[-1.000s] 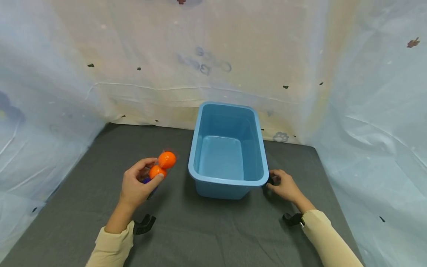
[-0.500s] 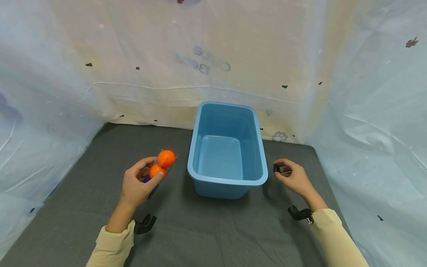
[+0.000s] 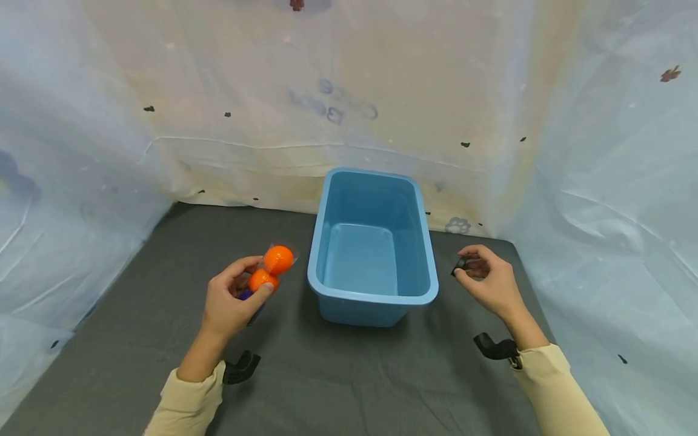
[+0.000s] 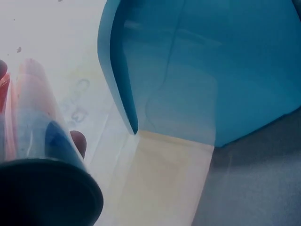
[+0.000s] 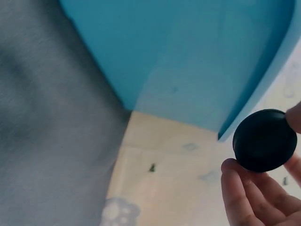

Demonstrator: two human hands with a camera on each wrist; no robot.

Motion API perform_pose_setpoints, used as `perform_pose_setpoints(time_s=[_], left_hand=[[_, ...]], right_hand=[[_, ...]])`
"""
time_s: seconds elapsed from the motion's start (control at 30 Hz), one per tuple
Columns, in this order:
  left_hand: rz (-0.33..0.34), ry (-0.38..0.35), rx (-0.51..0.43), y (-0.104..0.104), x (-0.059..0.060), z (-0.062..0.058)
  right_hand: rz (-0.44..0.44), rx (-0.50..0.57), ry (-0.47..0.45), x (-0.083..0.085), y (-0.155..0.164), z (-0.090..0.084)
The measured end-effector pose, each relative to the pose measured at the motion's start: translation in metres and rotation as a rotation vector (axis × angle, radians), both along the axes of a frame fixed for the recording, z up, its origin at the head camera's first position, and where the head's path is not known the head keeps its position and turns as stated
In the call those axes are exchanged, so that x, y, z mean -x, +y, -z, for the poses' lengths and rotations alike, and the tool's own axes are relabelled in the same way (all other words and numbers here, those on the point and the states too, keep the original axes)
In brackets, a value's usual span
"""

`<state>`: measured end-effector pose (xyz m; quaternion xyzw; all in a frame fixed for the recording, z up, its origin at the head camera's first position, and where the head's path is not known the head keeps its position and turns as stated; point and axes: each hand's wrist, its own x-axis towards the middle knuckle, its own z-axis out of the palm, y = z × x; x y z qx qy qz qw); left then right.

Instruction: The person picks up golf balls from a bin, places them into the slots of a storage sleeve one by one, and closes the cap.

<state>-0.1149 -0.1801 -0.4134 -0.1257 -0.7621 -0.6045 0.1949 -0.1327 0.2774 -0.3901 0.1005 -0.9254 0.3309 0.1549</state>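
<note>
On the left of the head view, my left hand [image 3: 225,307] grips a clear tube with two orange balls [image 3: 278,260] and a blue-purple one in it. In the left wrist view, the tube [image 4: 35,103] shows a dark round end close to the camera, and a fingertip [image 4: 79,141] sits behind its wall. My right hand [image 3: 495,289] pinches a small black disc-shaped cap [image 5: 265,141] between thumb and fingers, raised over the cloth. The light blue tub [image 3: 373,297] stands between both hands, with nothing inside.
Dark grey cloth [image 3: 349,375] covers the table beneath the tub. Pale patterned sheeting [image 3: 262,79] hangs behind and along both sides. A black wrist mount [image 3: 242,367] juts from the left cuff, and another mount [image 3: 495,347] from the right one.
My right hand has moved right and away from the tub's side, carrying the black cap, which now shows more. The left hand has stayed almost in place with the tube.
</note>
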Motion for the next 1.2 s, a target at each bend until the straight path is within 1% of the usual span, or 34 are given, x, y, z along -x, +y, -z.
perform_pose_setpoints(time_s=[0.1,0.3,0.37,0.57,0.67,0.77,0.83,0.9,0.97,1.07,1.2], left_hand=[[0.002,-0.008,0.011,0.004,-0.001,-0.003],[-0.019,-0.017,0.059,0.013,-0.002,-0.007],[-0.022,-0.022,0.053,0.016,-0.003,-0.009],[-0.01,-0.038,0.015,0.024,-0.004,-0.013],[0.011,-0.036,0.016,0.027,-0.004,-0.015],[0.041,-0.027,0.024,0.031,-0.005,-0.016],[0.056,-0.015,0.027,0.034,-0.005,-0.016],[0.069,0.008,0.032,0.038,-0.006,-0.016],[0.083,0.033,0.031,0.041,-0.006,-0.016],[0.121,0.067,0.027,0.045,-0.006,-0.017],[0.161,0.084,0.029,0.05,-0.006,-0.016]], right_hand=[[-0.011,0.032,0.027,-0.001,-0.008,-0.008],[-0.041,0.04,0.08,-0.003,-0.029,-0.022],[-0.062,0.057,0.105,-0.003,-0.037,-0.026],[-0.18,0.159,0.183,0.002,-0.064,-0.04],[-0.261,0.242,0.201,0.004,-0.079,-0.047],[-0.344,0.36,0.187,0.003,-0.098,-0.055],[-0.394,0.441,0.164,0.002,-0.113,-0.058],[-0.43,0.496,0.132,0.001,-0.13,-0.061],[-0.463,0.53,0.106,0.0,-0.146,-0.062],[-0.502,0.54,0.078,-0.002,-0.166,-0.063],[-0.53,0.541,0.053,-0.005,-0.181,-0.062]])
